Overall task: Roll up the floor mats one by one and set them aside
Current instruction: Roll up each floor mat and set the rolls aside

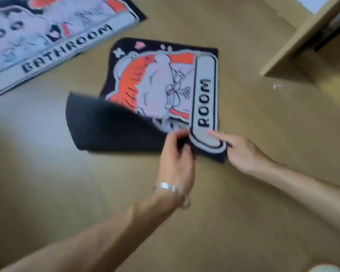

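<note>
Now my left hand (175, 154) grips the folded-over edge of the near mat (155, 89); my right hand (241, 152) pinches its corner

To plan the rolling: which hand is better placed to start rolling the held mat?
Probably left: the left hand grips the mat at its turned-over flap; the right hand only pinches the near corner.
</note>
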`<state>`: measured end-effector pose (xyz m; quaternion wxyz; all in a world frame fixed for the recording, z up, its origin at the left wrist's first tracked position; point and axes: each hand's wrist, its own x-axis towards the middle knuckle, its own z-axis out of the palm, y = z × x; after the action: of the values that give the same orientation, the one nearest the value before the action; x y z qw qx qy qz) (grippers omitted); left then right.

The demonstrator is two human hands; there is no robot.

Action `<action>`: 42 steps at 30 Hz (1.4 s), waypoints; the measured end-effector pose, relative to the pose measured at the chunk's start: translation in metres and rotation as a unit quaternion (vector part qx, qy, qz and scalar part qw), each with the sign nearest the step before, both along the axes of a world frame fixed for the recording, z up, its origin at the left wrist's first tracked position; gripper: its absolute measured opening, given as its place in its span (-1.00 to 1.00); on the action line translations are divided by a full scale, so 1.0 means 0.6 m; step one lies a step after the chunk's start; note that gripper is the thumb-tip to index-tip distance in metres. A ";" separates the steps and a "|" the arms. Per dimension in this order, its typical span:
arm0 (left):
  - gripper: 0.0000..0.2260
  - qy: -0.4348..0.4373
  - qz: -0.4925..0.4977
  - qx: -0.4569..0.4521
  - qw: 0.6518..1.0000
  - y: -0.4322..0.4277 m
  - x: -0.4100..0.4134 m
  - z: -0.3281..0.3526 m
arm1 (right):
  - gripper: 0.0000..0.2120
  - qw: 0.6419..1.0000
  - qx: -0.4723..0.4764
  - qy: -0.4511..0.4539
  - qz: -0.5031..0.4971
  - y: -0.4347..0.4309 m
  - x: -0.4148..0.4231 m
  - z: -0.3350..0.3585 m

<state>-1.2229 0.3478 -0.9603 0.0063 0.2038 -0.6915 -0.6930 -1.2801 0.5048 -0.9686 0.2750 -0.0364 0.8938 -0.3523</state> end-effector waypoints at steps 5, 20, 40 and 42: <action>-0.70 -0.110 -0.053 -0.078 0.989 -0.009 0.141 -0.032 | -0.41 0.969 0.032 -0.107 0.221 -0.055 -0.085 0.048; -0.36 -0.247 -0.199 -0.570 0.758 -0.129 0.294 -0.126 | -0.04 0.793 0.283 0.061 0.537 -0.150 0.126 -0.090; -0.73 -0.341 -0.350 -0.578 0.653 -0.182 0.214 -0.108 | -0.22 0.790 0.266 0.033 0.551 -0.108 0.142 -0.091; -0.71 -0.357 -0.379 -0.546 0.657 -0.150 0.234 -0.104 | -0.35 0.788 0.252 0.049 0.559 -0.078 0.141 -0.080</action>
<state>-1.0826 0.2577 -1.0225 -0.3939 0.1159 -0.9118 -0.0075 -1.1956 0.4580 -1.0164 0.3789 -0.4764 0.7866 0.1034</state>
